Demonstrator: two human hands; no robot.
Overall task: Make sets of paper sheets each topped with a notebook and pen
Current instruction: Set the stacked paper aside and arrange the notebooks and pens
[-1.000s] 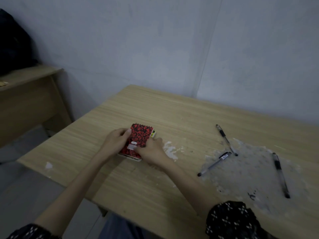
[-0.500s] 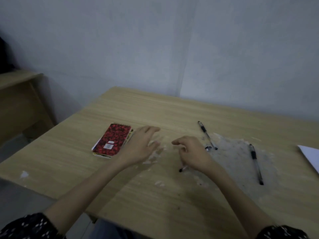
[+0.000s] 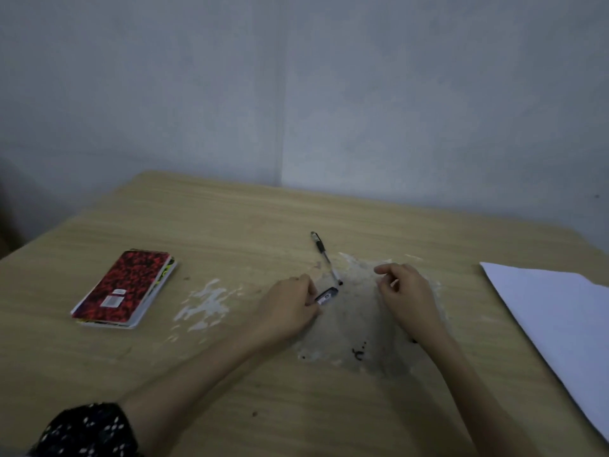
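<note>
On the table [image 3: 230, 407], left hand [image 3: 290, 306] fingers pinching a pen [image 3: 327, 296], right hand [image 3: 407, 296] loosely curled, holding nothing.

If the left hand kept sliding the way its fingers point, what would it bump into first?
Probably the far pen. The left hand, already pinching another pen, points up and right toward its tip, though depth is hard to judge.

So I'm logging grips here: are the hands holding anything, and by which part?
The left hand grips a pen by its lower barrel, capped end sticking out. The right hand holds nothing.
</note>
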